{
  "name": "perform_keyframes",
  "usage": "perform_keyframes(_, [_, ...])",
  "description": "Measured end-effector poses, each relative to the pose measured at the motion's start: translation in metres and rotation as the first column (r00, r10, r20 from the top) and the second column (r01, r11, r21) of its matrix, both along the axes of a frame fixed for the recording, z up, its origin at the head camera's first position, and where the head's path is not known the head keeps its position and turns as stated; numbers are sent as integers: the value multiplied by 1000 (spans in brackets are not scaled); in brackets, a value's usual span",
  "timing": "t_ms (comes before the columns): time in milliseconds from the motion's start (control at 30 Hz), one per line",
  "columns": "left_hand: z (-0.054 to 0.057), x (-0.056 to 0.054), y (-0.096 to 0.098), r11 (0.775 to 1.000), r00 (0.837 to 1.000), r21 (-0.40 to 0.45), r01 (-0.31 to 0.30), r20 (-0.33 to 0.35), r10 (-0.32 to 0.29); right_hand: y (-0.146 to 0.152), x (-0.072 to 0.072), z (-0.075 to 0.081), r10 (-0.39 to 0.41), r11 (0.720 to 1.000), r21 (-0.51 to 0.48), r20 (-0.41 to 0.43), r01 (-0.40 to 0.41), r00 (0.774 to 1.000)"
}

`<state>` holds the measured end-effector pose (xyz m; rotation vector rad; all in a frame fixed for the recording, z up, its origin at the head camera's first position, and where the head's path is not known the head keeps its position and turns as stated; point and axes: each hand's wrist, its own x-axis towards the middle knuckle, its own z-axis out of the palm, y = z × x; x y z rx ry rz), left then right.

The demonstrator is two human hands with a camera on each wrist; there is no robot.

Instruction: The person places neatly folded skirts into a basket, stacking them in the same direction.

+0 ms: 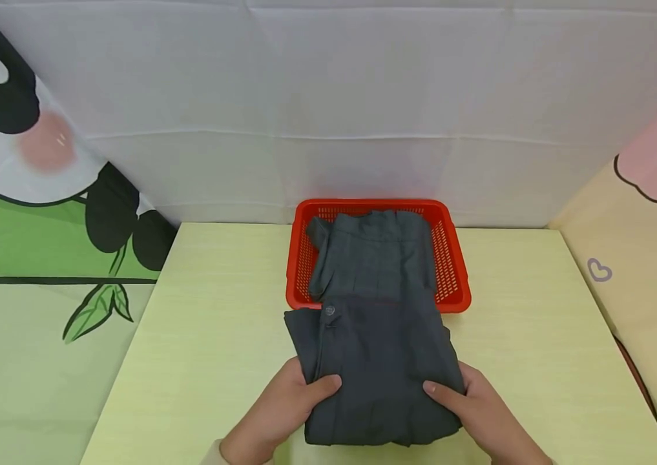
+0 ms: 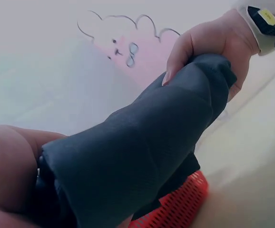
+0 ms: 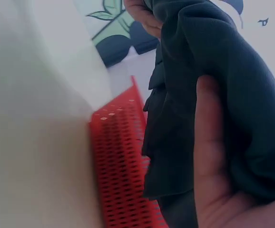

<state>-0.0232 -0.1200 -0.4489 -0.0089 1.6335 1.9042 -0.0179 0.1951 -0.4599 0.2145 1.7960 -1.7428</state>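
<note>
A folded pair of dark grey trousers [image 1: 383, 368], with a button showing near its upper left, is held in front of the red basket. My left hand [image 1: 293, 403] grips its left side, thumb on top and fingers hidden beneath. On the right side, my right hand [image 1: 482, 407] holds it the same way; the right wrist view shows a finger [image 3: 209, 137] of this hand against the cloth. Another folded dark grey garment [image 1: 375, 248] lies in the red basket [image 1: 456, 284], and the held trousers overlap its near part in the head view.
The basket stands at the back of the pale yellow table [image 1: 218, 323], close to a white cloth backdrop [image 1: 218, 174]. Printed cartoon panels flank the table, a green and white one [image 1: 43, 245] at left and a cream one [image 1: 642, 310] at right.
</note>
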Motion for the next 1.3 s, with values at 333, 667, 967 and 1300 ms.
perform_keyframes(333, [23, -36, 4, 998, 974, 46, 30, -225, -19, 2, -33, 25, 8, 999, 46, -340, 8, 940])
perform_keyframes(667, [21, -103, 12, 990, 965, -83, -113, -245, 90, -3, -101, 21, 9, 990, 134, -338, 39, 941])
perform_keyframes(967, [-15, -167, 33, 892, 954, -355, -280, -205, 218, -14, -159, -15, -68, 967, 210, -332, 144, 941])
perform_keyframes(1300, [-51, -201, 34, 763, 969, -598, -246, -167, 182, -16, -188, -34, 164, 812, 584, -227, -1, 960])
